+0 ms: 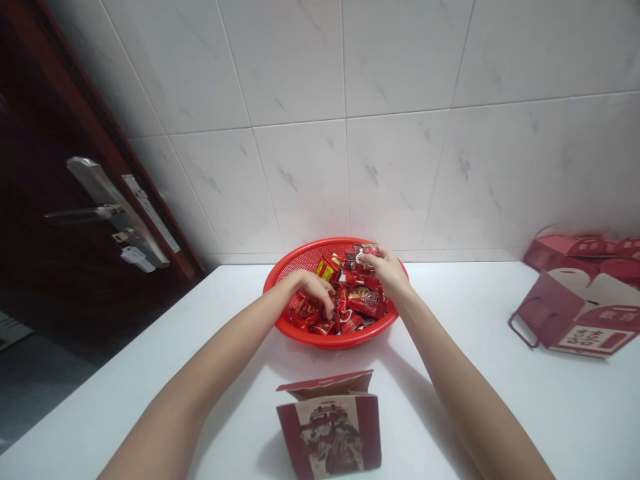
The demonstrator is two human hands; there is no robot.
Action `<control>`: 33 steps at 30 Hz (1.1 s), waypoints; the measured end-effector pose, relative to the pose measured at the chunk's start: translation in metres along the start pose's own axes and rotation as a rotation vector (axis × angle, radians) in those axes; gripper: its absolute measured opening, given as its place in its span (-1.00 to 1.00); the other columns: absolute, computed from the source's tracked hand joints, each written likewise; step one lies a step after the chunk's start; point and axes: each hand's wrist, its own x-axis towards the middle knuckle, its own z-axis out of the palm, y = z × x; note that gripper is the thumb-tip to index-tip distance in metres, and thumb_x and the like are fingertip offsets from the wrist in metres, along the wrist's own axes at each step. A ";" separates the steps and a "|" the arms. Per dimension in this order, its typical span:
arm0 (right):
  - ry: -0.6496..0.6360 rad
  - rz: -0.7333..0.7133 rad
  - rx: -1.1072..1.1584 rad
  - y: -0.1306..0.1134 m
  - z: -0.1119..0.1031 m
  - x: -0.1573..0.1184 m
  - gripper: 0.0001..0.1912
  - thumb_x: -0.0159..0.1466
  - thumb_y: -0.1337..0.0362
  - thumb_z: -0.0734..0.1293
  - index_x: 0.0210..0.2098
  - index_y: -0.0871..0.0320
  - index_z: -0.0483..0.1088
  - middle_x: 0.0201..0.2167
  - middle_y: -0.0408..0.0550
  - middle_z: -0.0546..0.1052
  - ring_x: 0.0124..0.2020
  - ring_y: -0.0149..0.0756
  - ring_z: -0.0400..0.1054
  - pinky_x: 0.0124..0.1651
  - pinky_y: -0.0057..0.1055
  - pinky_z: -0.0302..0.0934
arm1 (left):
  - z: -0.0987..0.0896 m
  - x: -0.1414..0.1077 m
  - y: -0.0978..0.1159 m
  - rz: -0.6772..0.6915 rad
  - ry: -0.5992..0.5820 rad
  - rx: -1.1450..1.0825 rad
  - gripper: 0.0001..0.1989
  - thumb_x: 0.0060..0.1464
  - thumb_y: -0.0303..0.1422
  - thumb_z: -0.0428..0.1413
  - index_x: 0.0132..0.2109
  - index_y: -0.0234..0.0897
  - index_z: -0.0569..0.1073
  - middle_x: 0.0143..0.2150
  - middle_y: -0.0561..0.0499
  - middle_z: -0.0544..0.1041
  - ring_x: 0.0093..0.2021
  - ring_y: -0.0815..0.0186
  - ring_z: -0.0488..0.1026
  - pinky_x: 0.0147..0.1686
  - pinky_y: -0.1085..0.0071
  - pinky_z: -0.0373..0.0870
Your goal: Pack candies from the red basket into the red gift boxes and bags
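A red plastic basket (336, 341) with a perforated wall holds a heap of small wrapped snack packets (367, 300), mostly red, with a yellow one (326, 270) among them. My left hand (315, 288) reaches over the basket's left side, fingers bent down and apart, touching the packets near the middle. At the back right of the basket, my right hand (387, 270) pinches a small dark red and white packet (366, 252) between thumb and fingers. In front of the basket stands a dark red cardboard gift box (333, 433) with a printed picture, its top flaps raised.
More dark red gift boxes (583, 310) stand at the right, one with a cord handle. The white table (225, 333) meets a tiled wall (300, 180). A dark brown door (50, 200) with a metal handle is at the left, beyond the table's edge.
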 end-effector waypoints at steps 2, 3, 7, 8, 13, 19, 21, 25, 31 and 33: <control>0.002 -0.003 -0.006 0.001 -0.001 0.001 -0.90 -0.04 0.35 0.36 -0.47 0.13 0.38 -0.50 -0.17 0.49 -0.45 -0.32 0.40 -0.34 -0.35 0.41 | -0.001 -0.002 0.005 -0.114 -0.130 0.027 -0.15 -0.37 -0.14 0.40 0.15 -0.32 0.48 0.09 -0.20 0.58 0.02 0.04 0.55 -0.15 0.36 0.53; 0.003 -0.005 -0.007 0.001 -0.001 0.001 -0.90 -0.04 0.35 0.36 -0.47 0.13 0.38 -0.50 -0.17 0.50 -0.45 -0.33 0.39 -0.35 -0.35 0.41 | -0.001 -0.003 0.006 -0.144 -0.152 0.045 -0.06 -0.36 -0.12 0.41 0.23 -0.32 0.41 0.19 -0.21 0.52 0.10 0.02 0.50 -0.08 0.35 0.52; -0.005 -0.011 -0.002 0.003 -0.002 0.003 -0.89 -0.05 0.34 0.37 -0.48 0.12 0.37 -0.50 -0.16 0.51 -0.44 -0.32 0.40 -0.35 -0.36 0.41 | -0.004 -0.005 0.007 -0.120 -0.088 0.107 0.10 -0.43 -0.08 0.45 0.31 -0.32 0.32 0.33 -0.23 0.37 0.25 -0.06 0.37 0.07 0.31 0.47; -0.006 -0.011 -0.001 0.003 -0.002 0.003 -0.89 -0.06 0.34 0.37 -0.48 0.11 0.37 -0.50 -0.16 0.51 -0.44 -0.31 0.40 -0.35 -0.36 0.41 | -0.004 -0.005 0.006 -0.109 -0.097 0.103 0.06 -0.43 -0.08 0.45 0.28 -0.31 0.36 0.31 -0.23 0.40 0.24 -0.06 0.39 0.06 0.31 0.47; 0.000 -0.015 0.013 0.002 0.000 0.002 -0.88 -0.07 0.33 0.37 -0.49 0.11 0.37 -0.54 -0.19 0.46 -0.45 -0.33 0.36 -0.34 -0.35 0.41 | -0.004 -0.002 0.002 -0.082 -0.257 -0.048 -0.25 -0.42 -0.13 0.47 0.01 -0.24 0.54 0.03 -0.13 0.61 -0.01 0.01 0.56 -0.14 0.28 0.56; 0.008 -0.006 0.015 0.001 0.000 0.001 -0.87 -0.08 0.32 0.38 -0.50 0.12 0.35 -0.54 -0.20 0.44 -0.45 -0.33 0.35 -0.34 -0.33 0.39 | -0.001 -0.002 0.001 0.039 -0.302 -0.146 -0.55 -0.38 -0.26 0.46 -0.24 -0.23 0.59 -0.27 0.00 0.65 -0.23 0.13 0.58 -0.26 0.27 0.55; 0.008 -0.005 0.017 0.002 0.000 0.002 -0.86 -0.08 0.31 0.38 -0.49 0.12 0.35 -0.52 -0.19 0.46 -0.45 -0.32 0.37 -0.34 -0.32 0.39 | -0.002 -0.007 0.003 0.078 -0.248 -0.194 -0.61 -0.37 -0.31 0.45 -0.29 -0.24 0.57 -0.34 0.04 0.63 -0.27 0.17 0.56 -0.25 0.30 0.52; 0.003 -0.018 0.028 0.004 0.000 0.004 -0.85 -0.09 0.28 0.38 -0.48 0.12 0.37 -0.49 -0.17 0.49 -0.43 -0.31 0.39 -0.33 -0.32 0.39 | -0.010 -0.019 0.004 0.253 0.028 -0.367 -0.63 -0.32 -0.36 0.42 -0.28 -0.25 0.52 -0.31 0.08 0.61 -0.25 0.25 0.53 -0.21 0.36 0.46; 0.075 -0.060 0.038 0.004 -0.002 0.007 -0.83 -0.08 0.27 0.37 -0.44 0.11 0.39 -0.53 -0.20 0.48 -0.45 -0.29 0.39 -0.35 -0.32 0.37 | -0.017 -0.022 0.001 0.323 0.451 -0.564 -0.63 -0.20 -0.31 0.36 -0.19 -0.25 0.47 -0.27 0.08 0.57 -0.23 0.30 0.52 -0.15 0.35 0.40; 0.079 -0.062 0.046 0.003 -0.002 0.007 -0.84 -0.07 0.27 0.36 -0.44 0.11 0.39 -0.54 -0.21 0.48 -0.46 -0.30 0.39 -0.36 -0.32 0.37 | -0.016 -0.021 0.001 0.319 0.487 -0.605 -0.60 -0.19 -0.30 0.36 -0.16 -0.25 0.46 -0.27 0.06 0.58 -0.24 0.29 0.52 -0.14 0.32 0.40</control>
